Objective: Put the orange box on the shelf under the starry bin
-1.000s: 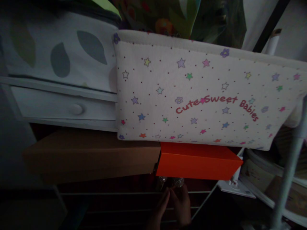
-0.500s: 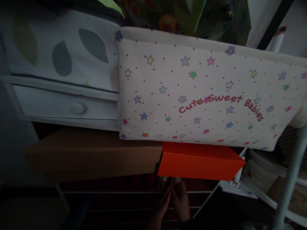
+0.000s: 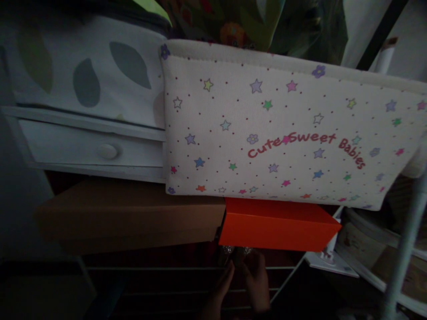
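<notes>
Low in the head view, both hands reach into dim shadow below an orange box (image 3: 276, 226). A pair of small rounded glittery things, apparently shoes, sits under its front edge: a left glittery shoe (image 3: 227, 250) and a right glittery shoe (image 3: 247, 250). My left hand (image 3: 223, 284) points upward with straight fingers, its tips just beneath the left shoe. My right hand (image 3: 257, 278) has bent fingers at the right shoe and seems to grip it. Darkness hides the exact contact and most of both shoes.
A metal rack with thin bars (image 3: 173, 268) runs beneath. To the left lies a brown cardboard box (image 3: 133, 222), under a white drawer unit (image 3: 83, 142). A star-printed fabric bin (image 3: 283, 124) overhangs the orange box. At right stands a pale pole (image 3: 403, 240).
My hands, whose fingertips met half a second ago, have parted. My right hand has shifted slightly right and my left slightly left. The boxes and bin stay put.
</notes>
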`<state>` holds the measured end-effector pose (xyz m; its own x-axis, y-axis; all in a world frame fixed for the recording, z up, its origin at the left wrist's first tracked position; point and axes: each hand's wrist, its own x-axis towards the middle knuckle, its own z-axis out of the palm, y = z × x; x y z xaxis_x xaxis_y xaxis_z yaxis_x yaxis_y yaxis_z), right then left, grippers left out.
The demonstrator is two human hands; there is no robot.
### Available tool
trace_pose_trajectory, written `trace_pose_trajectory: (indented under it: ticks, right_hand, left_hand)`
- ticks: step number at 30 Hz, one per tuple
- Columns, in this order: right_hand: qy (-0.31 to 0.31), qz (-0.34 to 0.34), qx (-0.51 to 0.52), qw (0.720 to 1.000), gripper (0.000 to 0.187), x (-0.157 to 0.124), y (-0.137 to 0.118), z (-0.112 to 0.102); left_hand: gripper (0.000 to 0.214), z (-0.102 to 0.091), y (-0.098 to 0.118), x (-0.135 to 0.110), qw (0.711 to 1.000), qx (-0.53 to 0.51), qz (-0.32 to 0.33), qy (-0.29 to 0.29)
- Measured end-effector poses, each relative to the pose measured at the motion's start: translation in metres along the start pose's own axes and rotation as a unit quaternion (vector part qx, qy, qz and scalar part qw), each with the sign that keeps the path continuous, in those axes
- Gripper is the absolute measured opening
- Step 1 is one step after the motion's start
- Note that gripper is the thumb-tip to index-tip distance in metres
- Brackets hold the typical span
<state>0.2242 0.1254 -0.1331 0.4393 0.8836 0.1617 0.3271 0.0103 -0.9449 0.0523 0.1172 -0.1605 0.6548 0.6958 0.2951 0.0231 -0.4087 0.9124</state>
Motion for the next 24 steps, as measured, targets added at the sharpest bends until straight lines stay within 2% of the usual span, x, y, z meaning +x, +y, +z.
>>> trace_pose_trajectory:
  ticks: [3, 6, 11, 17, 22, 24]
  right_hand:
    - [0.018, -0.017, -0.001, 1.0, 0.045, -0.001, -0.003, -0.005]
    - [0.025, -0.037, -0.009, 0.999, 0.042, -0.005, -0.006, -0.009]
    - [0.032, -0.044, -0.028, 0.998, 0.043, -0.01, -0.014, -0.011]
    - [0.032, -0.06, -0.025, 0.997, 0.038, -0.011, -0.015, -0.013]
    - [0.077, -0.095, -0.04, 0.992, 0.041, -0.019, -0.019, -0.014]
    - [0.059, -0.103, -0.055, 0.991, 0.037, -0.023, -0.02, -0.014]
  left_hand:
    - [0.088, -0.003, 0.01, -0.007, 0.999, 0.009, -0.013, 0.03]
    - [0.076, -0.001, 0.007, -0.009, 0.996, 0.046, -0.04, 0.06]
    - [0.05, 0.003, 0.004, -0.011, 0.986, 0.097, -0.109, 0.076]
    - [0.041, -0.002, 0.013, -0.011, 0.988, 0.086, -0.101, 0.075]
    - [0.034, -0.006, 0.01, -0.013, 0.985, 0.099, -0.1, 0.095]
    - [0.033, -0.006, 0.009, -0.014, 0.984, 0.103, -0.101, 0.101]
